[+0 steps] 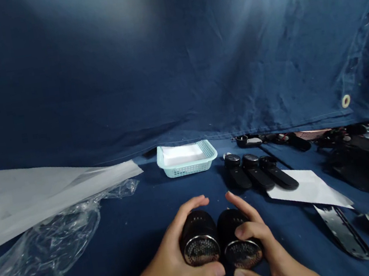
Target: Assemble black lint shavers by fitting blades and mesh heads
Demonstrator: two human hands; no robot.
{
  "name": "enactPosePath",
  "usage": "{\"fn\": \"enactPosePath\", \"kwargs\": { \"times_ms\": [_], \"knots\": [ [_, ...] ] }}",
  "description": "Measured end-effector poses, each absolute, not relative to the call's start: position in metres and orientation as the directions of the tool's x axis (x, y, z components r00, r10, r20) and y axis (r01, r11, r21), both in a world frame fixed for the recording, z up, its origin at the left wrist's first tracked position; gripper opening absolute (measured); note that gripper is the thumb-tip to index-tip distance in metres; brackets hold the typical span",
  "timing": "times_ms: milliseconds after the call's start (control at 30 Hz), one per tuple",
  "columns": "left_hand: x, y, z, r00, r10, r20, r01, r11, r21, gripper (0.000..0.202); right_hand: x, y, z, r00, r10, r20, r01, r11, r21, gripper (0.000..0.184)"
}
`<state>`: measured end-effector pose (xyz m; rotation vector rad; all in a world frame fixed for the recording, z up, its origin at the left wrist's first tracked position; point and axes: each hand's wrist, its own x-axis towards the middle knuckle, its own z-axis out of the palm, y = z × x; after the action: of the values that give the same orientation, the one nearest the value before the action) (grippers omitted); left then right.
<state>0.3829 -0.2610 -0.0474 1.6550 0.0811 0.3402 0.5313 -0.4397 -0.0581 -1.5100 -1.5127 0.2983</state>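
Observation:
My left hand (177, 269) is wrapped round a black cylindrical part (199, 238) with a perforated metal mesh face turned toward me. My right hand (270, 259) grips a second, matching black cylinder (238, 241) with the same mesh end. The two cylinders touch side by side, low in the middle of the view, just above the blue cloth-covered table (142, 224).
A pale green basket (187, 158) with white sheets stands behind. Three black handle-shaped parts (258, 174) lie right of centre beside a white paper (306, 189). More black parts (363, 161) and a metal plate (343, 232) lie right. Clear plastic bag (38, 254) and white sheets (39, 193) lie left.

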Motion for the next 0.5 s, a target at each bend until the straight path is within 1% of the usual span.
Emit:
{"fn": "enactPosePath", "kwargs": {
  "times_ms": [67,167,267,333,400,500],
  "knots": [
    [0.382,-0.26,-0.043,0.952,0.254,0.169,-0.135,-0.148,0.98,0.086,0.526,-0.44,-0.055,0.22,0.873,0.436,0.645,0.205,-0.736,0.054],
    [0.381,-0.259,-0.037,0.936,0.254,0.242,-0.154,-0.322,0.934,0.077,0.523,-0.437,-0.056,0.195,0.854,0.483,0.647,0.259,-0.718,0.051],
    [0.382,-0.257,-0.033,0.929,0.239,0.283,-0.163,-0.423,0.891,0.074,0.525,-0.431,-0.063,0.112,0.78,0.615,0.672,0.397,-0.626,0.049],
    [0.381,-0.256,-0.033,0.931,0.227,0.285,-0.168,-0.425,0.889,0.075,0.528,-0.427,-0.069,0.095,0.74,0.666,0.684,0.438,-0.583,0.051],
    [0.381,-0.257,-0.036,0.935,0.225,0.273,-0.169,-0.394,0.903,0.079,0.528,-0.424,-0.073,0.128,0.729,0.673,0.687,0.424,-0.59,0.058],
    [0.381,-0.261,-0.05,0.927,0.289,0.241,-0.16,-0.278,0.947,0.097,0.527,-0.421,-0.078,0.226,0.708,0.669,0.675,0.381,-0.632,0.068]
  ]
}}
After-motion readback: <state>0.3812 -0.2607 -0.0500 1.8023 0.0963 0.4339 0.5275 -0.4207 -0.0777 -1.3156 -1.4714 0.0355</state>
